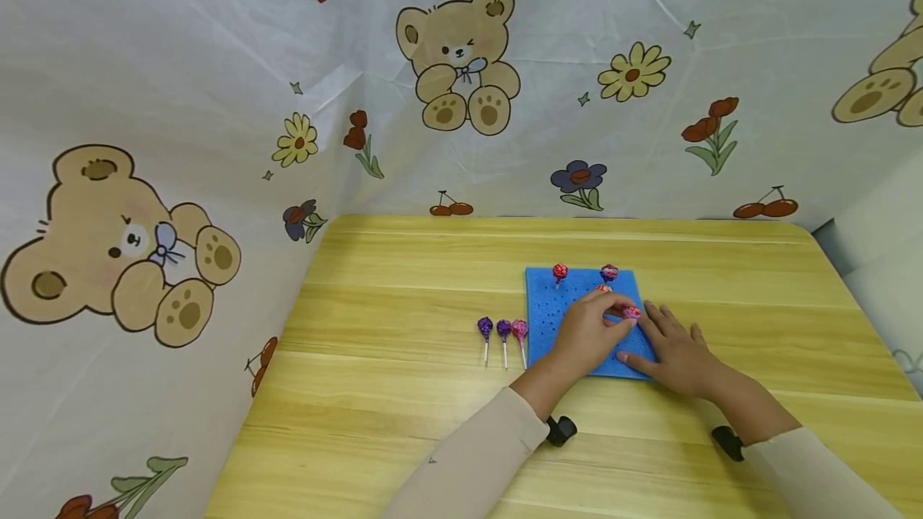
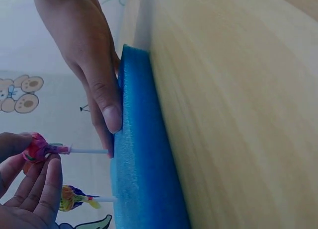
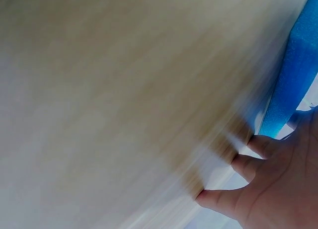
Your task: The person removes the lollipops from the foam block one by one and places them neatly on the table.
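Lollipop (image 1: 631,312) was pinched in the left hand (image 1: 587,333), stick (image 2: 89,151) pretty much straight down at the foam (image 1: 541,343), right hand (image 1: 681,359) splayed close by.

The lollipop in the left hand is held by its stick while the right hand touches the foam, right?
Not the stick: the left hand pinches the lollipop by its head, as the left wrist view shows. The right hand does touch the foam.

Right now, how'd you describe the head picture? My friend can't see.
A left hand pinches a pink lollipop over a blue foam block holding other lollipops; a right hand touches its edge. Three more lollipops lie on a table.
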Motion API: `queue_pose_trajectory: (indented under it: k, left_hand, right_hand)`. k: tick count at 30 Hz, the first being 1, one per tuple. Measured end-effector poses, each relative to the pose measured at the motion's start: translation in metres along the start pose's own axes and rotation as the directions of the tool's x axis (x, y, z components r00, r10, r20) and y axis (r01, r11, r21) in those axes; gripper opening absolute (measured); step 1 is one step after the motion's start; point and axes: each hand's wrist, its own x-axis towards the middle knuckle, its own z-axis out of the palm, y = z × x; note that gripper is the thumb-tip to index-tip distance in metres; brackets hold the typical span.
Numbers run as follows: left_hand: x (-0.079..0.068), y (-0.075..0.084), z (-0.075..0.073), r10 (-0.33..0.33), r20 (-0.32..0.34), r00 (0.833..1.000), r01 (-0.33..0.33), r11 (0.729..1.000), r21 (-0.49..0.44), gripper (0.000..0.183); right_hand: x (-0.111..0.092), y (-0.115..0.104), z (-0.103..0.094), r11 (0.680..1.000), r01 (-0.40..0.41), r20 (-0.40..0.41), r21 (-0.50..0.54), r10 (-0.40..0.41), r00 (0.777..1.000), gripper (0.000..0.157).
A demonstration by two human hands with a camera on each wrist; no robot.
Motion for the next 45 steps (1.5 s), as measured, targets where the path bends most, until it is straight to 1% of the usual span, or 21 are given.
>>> queue_pose_trajectory:
  k: [7,10,15,20,22,27,32,36,41,45]
  left_hand:
    - [-0.002,0.006,-0.006,0.027,0.001,1.0,-0.027,0.996,-0.081,0.021]
    - [-0.005,0.012,-0.012,0.029,-0.001,1.0,-0.029,0.992,-0.123,0.022]
    - [-0.01,0.019,-0.023,0.03,-0.001,1.0,-0.03,0.986,-0.165,0.022]
    - [-0.014,0.021,-0.032,0.05,-0.03,0.998,-0.055,0.981,-0.186,0.022]
    - [-0.015,0.02,-0.035,0.054,-0.045,0.998,-0.062,0.979,-0.193,0.022]
    - [-0.018,0.017,-0.044,0.035,-0.073,0.997,-0.051,0.972,-0.23,0.022]
    - [-0.021,0.011,-0.052,0.037,-0.092,0.995,-0.057,0.971,-0.234,0.026]
    - [-0.025,0.006,-0.06,0.032,-0.124,0.992,-0.061,0.969,-0.24,0.024]
    - [-0.029,-0.004,-0.069,0.007,-0.181,0.983,-0.054,0.964,-0.261,0.02]
    - [-0.032,-0.011,-0.078,-0.009,-0.218,0.976,-0.046,0.968,-0.246,0.02]
  right_hand:
    - [0.0,0.0,-0.001,1.0,-0.003,0.007,0.005,0.003,1.0,0.096]
    - [0.0,0.001,-0.001,1.0,-0.002,0.005,0.006,0.002,1.0,0.096]
    - [-0.001,0.0,-0.001,1.0,0.0,0.003,0.015,0.0,1.0,0.095]
    - [-0.001,-0.001,-0.001,1.0,-0.001,-0.001,0.025,0.001,1.0,0.094]
    - [-0.002,0.0,0.0,1.0,0.001,-0.01,0.029,-0.001,1.0,0.093]
    - [-0.002,0.004,0.004,0.999,0.013,-0.033,0.033,-0.011,0.999,0.092]
    - [0.0,0.002,0.002,1.0,0.003,-0.017,0.016,-0.003,1.0,0.093]
    - [0.0,0.0,0.002,1.0,0.001,-0.011,0.009,-0.001,1.0,0.094]
    - [0.0,0.0,0.003,1.0,-0.004,-0.007,0.013,0.004,1.0,0.094]
    - [0.0,0.001,0.004,1.0,-0.002,-0.012,0.013,0.002,1.0,0.094]
